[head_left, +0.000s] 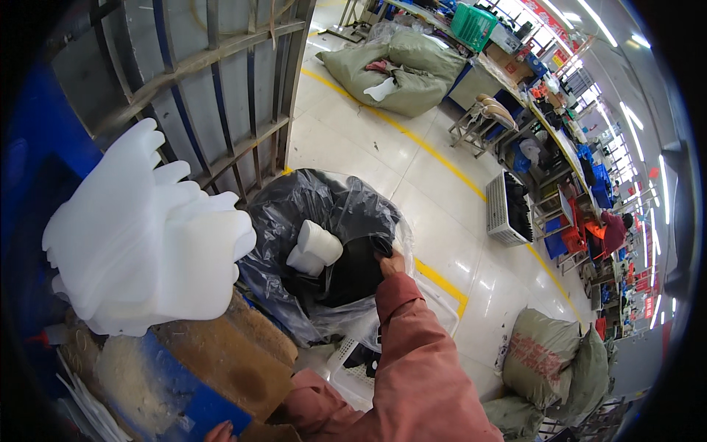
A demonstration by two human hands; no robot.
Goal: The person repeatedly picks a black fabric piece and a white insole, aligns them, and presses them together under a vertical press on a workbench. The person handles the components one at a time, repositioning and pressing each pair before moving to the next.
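Note:
My right hand (392,264) reaches into a large clear plastic bag (283,202). Its fingers are closed on the edge of a black cloth piece (357,276) inside. On that black cloth lies a rolled white piece (315,247). Only some fingertips of my left hand (219,432) show, at the lower edge beside a worn brown board (221,346); whether they hold anything is hidden. A stack of white hand-shaped pieces (162,243) stands to the left, above the board.
A barred metal frame (243,144) rises behind the bag. A white plastic basket (353,376) is under it. Stuffed sacks lie on the floor, one sack (409,70) far off and another sack (541,353) at right. A white crate (504,210) holds dark items beside long worktables.

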